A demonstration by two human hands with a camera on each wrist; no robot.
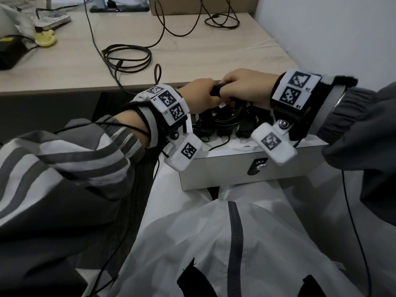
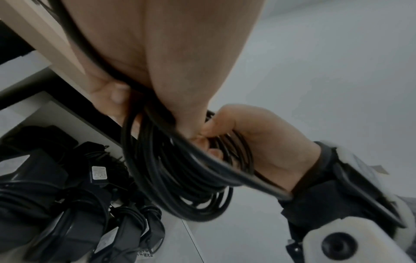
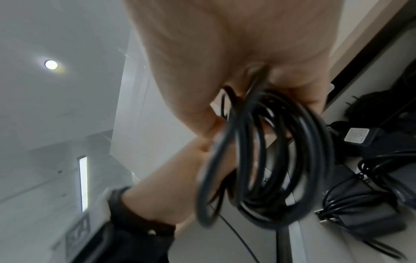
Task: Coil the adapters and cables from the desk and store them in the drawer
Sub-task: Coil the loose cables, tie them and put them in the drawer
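A black cable coil (image 1: 230,113) hangs over the open white drawer (image 1: 225,168), gripped at its top by both hands. My left hand (image 1: 203,95) curls round the loops from the left, and my right hand (image 1: 240,86) closes on them from the right. In the left wrist view the coil (image 2: 180,178) dangles below my left hand (image 2: 117,96), with the right hand (image 2: 258,138) holding its far side. The right wrist view shows the coil (image 3: 270,160) under my right hand (image 3: 281,80). Several black adapters (image 2: 67,195) with wrapped cords lie in the drawer.
On the wooden desk (image 1: 64,67) lie a loose dark cable (image 1: 128,58) and another cable (image 1: 222,22) near a cardboard box (image 1: 203,5). A small cable loop (image 1: 158,73) stands at the desk edge. A white wall (image 1: 342,39) closes the right side. The drawer's lock (image 1: 258,167) faces me.
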